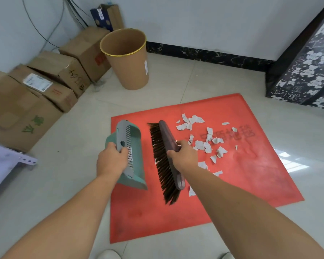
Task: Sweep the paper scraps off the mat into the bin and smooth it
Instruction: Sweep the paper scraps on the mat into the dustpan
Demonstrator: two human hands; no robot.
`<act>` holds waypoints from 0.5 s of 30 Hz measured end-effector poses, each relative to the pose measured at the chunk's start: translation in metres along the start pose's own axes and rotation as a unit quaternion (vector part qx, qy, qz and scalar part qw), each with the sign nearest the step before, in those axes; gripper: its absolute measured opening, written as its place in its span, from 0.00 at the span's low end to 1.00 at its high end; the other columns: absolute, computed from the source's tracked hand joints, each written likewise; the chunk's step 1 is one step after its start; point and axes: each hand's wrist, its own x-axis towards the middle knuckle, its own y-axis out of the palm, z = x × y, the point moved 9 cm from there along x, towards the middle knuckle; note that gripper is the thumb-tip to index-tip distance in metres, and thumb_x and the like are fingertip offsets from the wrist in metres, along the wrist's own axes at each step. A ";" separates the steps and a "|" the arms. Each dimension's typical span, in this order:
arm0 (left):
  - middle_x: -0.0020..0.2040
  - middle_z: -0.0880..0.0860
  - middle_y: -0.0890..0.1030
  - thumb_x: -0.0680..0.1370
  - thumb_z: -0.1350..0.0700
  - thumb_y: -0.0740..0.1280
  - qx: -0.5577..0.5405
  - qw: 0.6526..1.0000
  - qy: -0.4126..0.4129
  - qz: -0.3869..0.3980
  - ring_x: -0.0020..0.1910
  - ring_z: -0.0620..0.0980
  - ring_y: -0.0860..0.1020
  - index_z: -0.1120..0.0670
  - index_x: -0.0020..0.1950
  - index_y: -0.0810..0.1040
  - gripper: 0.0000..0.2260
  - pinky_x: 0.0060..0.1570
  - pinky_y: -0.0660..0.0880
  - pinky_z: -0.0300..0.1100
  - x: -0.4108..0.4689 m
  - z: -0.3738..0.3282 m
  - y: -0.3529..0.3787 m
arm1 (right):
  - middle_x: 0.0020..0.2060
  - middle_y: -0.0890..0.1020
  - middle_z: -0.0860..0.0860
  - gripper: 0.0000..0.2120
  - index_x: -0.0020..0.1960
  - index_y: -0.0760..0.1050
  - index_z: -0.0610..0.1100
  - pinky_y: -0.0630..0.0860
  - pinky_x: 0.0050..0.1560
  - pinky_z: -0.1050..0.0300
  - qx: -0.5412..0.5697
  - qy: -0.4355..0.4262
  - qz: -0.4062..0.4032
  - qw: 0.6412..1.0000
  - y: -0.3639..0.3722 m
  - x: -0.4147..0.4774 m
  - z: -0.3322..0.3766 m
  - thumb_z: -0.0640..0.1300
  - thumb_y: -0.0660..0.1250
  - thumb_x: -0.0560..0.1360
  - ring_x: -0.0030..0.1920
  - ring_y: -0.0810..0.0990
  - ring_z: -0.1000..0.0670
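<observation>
Our left grip [111,160] is holding the dustpan [137,148], our right grip [183,156] the brush [166,136]. Sweeping hard, we're risking flicking the paper scraps [204,146] right of that grip past the dustpan.

Pale tiled floor [195,81], white wall [213,19], stacked cardboard boxes [45,81]

The left hand [111,159] and the right hand [183,156] were bare, and back from each grip the left forearm [77,200] and right forearm [236,199] ran uncovered as far as could be seen. Well behind the grips showed two pale rounded toe caps, the left shoe [108,254] whitish, the right shoe [226,256] greyer.
</observation>
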 end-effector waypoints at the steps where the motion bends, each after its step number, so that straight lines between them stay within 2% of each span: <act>1: 0.38 0.55 0.74 0.79 0.50 0.62 -0.002 1.000 -0.005 -0.004 0.39 0.58 0.73 0.58 0.46 0.71 0.10 0.38 0.67 0.45 0.002 0.003 0.001 | 0.46 0.77 0.49 0.18 0.63 0.72 0.45 0.75 0.42 0.55 0.009 0.004 0.002 1.000 0.003 0.002 -0.001 0.47 0.68 0.75 0.45 0.78 0.47; 4: 0.38 0.55 0.75 0.77 0.51 0.63 -0.029 0.999 -0.022 -0.025 0.40 0.59 0.74 0.57 0.46 0.72 0.09 0.39 0.68 0.45 0.007 0.011 -0.003 | 0.47 0.78 0.51 0.19 0.64 0.72 0.46 0.78 0.49 0.52 0.040 0.012 0.010 0.999 0.015 0.007 -0.001 0.48 0.68 0.75 0.47 0.79 0.47; 6: 0.36 0.54 0.75 0.77 0.52 0.64 -0.039 0.999 -0.017 -0.032 0.39 0.58 0.75 0.57 0.43 0.72 0.08 0.37 0.68 0.45 0.006 0.015 -0.007 | 0.48 0.79 0.50 0.19 0.64 0.72 0.46 0.79 0.52 0.49 0.066 0.025 0.015 0.997 0.027 0.010 -0.001 0.48 0.68 0.75 0.48 0.80 0.46; 8: 0.35 0.54 0.75 0.77 0.52 0.64 -0.022 0.999 -0.002 -0.034 0.34 0.53 0.74 0.56 0.41 0.70 0.09 0.32 0.66 0.43 0.003 0.020 -0.008 | 0.49 0.80 0.49 0.19 0.64 0.72 0.46 0.78 0.52 0.50 0.085 0.038 0.029 0.995 0.042 0.011 -0.002 0.47 0.68 0.75 0.48 0.80 0.45; 10: 0.35 0.54 0.75 0.77 0.52 0.64 0.008 0.999 0.012 -0.037 0.32 0.50 0.72 0.56 0.40 0.69 0.10 0.31 0.64 0.44 0.000 0.025 -0.006 | 0.51 0.80 0.48 0.20 0.65 0.71 0.45 0.78 0.53 0.51 0.087 0.041 0.045 0.994 0.054 0.012 -0.003 0.46 0.68 0.75 0.50 0.80 0.45; 12: 0.35 0.54 0.76 0.77 0.51 0.64 0.023 0.999 0.018 -0.035 0.32 0.51 0.73 0.56 0.40 0.70 0.11 0.33 0.67 0.44 0.000 0.029 -0.003 | 0.54 0.80 0.46 0.20 0.66 0.71 0.44 0.77 0.54 0.51 0.082 0.035 0.052 0.995 0.060 0.014 -0.003 0.46 0.68 0.76 0.51 0.80 0.44; 15: 0.35 0.54 0.76 0.77 0.50 0.63 0.022 0.999 0.018 -0.032 0.34 0.53 0.74 0.55 0.40 0.69 0.10 0.34 0.68 0.45 0.000 0.032 0.001 | 0.55 0.80 0.47 0.20 0.67 0.70 0.45 0.73 0.48 0.56 0.065 0.023 0.068 0.995 0.071 0.020 -0.006 0.47 0.67 0.77 0.47 0.77 0.47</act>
